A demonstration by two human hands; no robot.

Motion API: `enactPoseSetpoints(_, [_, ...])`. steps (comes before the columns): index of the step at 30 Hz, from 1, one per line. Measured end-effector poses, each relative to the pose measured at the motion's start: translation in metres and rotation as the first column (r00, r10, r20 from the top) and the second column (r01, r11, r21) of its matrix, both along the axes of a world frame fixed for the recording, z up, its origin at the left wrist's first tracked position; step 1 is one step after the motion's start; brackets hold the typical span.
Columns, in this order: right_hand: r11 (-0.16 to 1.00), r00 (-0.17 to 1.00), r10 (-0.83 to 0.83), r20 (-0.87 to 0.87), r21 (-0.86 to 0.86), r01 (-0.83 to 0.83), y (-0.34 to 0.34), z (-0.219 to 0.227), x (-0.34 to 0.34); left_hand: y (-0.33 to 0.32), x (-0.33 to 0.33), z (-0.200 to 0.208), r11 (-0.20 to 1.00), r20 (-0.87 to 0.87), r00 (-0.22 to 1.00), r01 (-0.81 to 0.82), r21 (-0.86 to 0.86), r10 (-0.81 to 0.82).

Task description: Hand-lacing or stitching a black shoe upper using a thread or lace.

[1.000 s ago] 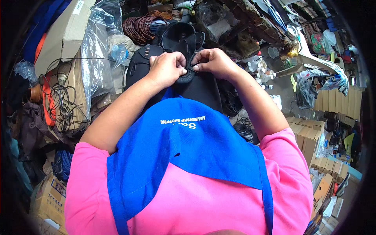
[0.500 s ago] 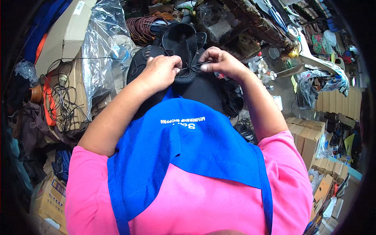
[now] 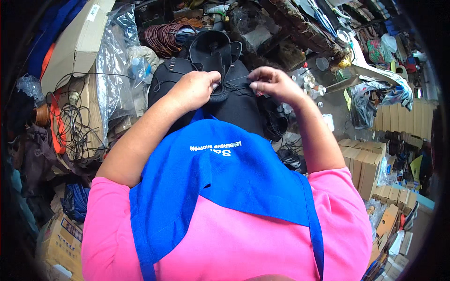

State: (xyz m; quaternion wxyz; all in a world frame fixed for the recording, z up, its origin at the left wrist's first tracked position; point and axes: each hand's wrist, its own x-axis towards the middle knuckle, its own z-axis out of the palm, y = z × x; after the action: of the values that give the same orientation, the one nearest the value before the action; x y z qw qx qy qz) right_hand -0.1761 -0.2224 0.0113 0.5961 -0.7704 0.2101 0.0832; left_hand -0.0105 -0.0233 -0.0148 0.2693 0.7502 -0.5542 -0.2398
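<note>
A black boot [image 3: 218,62] rests between my thighs, its wide opening turned away from me and its tongue and flaps spread. My left hand [image 3: 196,87] is closed at the boot's near left side, thumb and forefinger pinched by its edge; whatever lies inside that pinch is hidden. To the right of the boot, my right hand [image 3: 277,86] is closed in a pinch on a thin dark lace [image 3: 239,78] that stretches across from the boot. A loop of dark cord [image 3: 158,87] lies over the dark material by my left wrist.
Coiled reddish-brown cord [image 3: 164,40] lies beyond the boot. Left are clear plastic sheeting [image 3: 112,79], a cardboard box [image 3: 77,47] and tangled black wire [image 3: 77,126]. Small bottles [image 3: 311,84] stand to the right, with stacked cardboard boxes [image 3: 363,164] nearer me.
My right hand has moved right, away from the boot, drawing the lace out. My left hand stays at the boot, having shifted only slightly.
</note>
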Motion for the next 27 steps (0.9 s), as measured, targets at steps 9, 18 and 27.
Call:
enactPoseSetpoints(9, [0.890,0.946,0.162,0.282,-0.456,-0.017,0.024,0.000,-0.008,0.001,-0.001,-0.001,0.999,0.056,0.998,0.009,-0.031,-0.007])
enactPoseSetpoints(18, [0.322,0.926,0.369,0.078,-0.945,-0.049,0.004,0.034,0.031,-0.003,0.002,-0.007,0.981,0.234,0.968,0.125,-0.151,-0.087])
enactPoseSetpoints(27, [-0.017,0.703,0.640,-0.311,-0.920,-0.391,0.028,0.021,0.048,0.008,0.009,-0.001,0.974,0.277,0.951,0.181,-0.138,-0.137])
